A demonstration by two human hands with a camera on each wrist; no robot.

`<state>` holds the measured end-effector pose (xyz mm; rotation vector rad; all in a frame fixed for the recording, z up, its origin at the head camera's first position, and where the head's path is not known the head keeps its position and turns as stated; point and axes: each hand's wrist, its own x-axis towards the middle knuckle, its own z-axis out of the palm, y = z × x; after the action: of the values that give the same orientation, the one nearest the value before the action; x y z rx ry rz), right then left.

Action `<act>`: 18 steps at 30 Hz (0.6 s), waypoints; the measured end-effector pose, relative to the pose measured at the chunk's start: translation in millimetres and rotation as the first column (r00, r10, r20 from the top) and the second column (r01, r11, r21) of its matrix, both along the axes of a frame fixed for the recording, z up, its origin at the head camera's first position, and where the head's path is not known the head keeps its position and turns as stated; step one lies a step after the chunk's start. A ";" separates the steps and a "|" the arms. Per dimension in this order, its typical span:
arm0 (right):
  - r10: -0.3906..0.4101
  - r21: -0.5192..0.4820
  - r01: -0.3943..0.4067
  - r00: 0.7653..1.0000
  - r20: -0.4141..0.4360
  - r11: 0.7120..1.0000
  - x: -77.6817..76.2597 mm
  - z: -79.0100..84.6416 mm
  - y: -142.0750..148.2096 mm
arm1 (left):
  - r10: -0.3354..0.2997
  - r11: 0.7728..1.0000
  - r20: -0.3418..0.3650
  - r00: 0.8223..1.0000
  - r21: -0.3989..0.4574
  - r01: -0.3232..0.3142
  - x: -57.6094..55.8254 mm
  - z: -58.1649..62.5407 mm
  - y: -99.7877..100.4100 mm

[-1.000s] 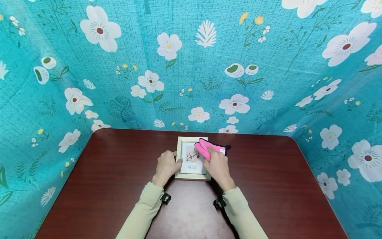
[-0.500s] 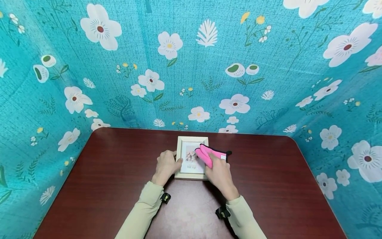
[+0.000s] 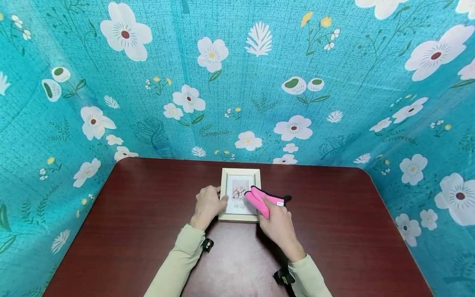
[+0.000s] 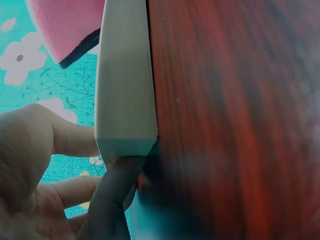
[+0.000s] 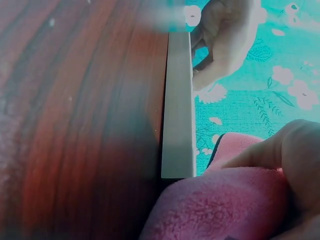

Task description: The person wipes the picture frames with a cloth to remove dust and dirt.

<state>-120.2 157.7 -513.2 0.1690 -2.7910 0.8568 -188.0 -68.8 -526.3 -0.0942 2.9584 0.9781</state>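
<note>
A pale cream picture frame [image 3: 239, 219] with a flower print lies flat on the table, its edge near the left wrist camera. My left hand [image 3: 208, 205] grips its left side, thumb over the front border and fingers against the outer edge. Folded in my right hand [image 3: 280, 228] is a pink cloth [image 3: 257, 201] with black trim and a small white label. The cloth lies over the right part of the frame's glass and its right border. In the right wrist view, the fluffy cloth [image 5: 215, 200] bulges around the frame's near corner, beside my thumb.
A dark red-brown wooden table [image 3: 159, 185] spreads around the frame. Behind it and on both sides hangs a turquoise curtain [image 3: 230, 82] printed with white flowers. A small black device [image 3: 284, 276] is strapped at my right wrist, with another [image 3: 207, 245] at my left.
My right hand has drawn the pink cloth down along the frame's right side, toward me and slightly right. My left hand and the frame stay in place.
</note>
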 end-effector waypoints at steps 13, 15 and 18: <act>0.117 -0.273 -0.035 0.950 0.290 0.961 -1.5 14.8 46.6 | 0.007 1.000 0.021 1.000 -0.016 -0.007 -0.6 2.7 0.4; 0.120 -0.361 0.008 0.936 0.332 0.932 -8.4 18.8 56.5 | 0.017 1.000 0.051 0.999 -0.008 -0.017 -1.5 2.7 0.0; 0.064 -0.437 0.098 0.938 0.340 0.894 -20.8 22.3 64.8 | 0.018 1.000 0.075 0.997 -0.007 -0.018 -1.8 2.8 0.3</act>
<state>-141.0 222.5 -490.9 -0.0952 -2.7882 1.6394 -189.8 -68.5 -523.5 -0.1545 2.8975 0.9453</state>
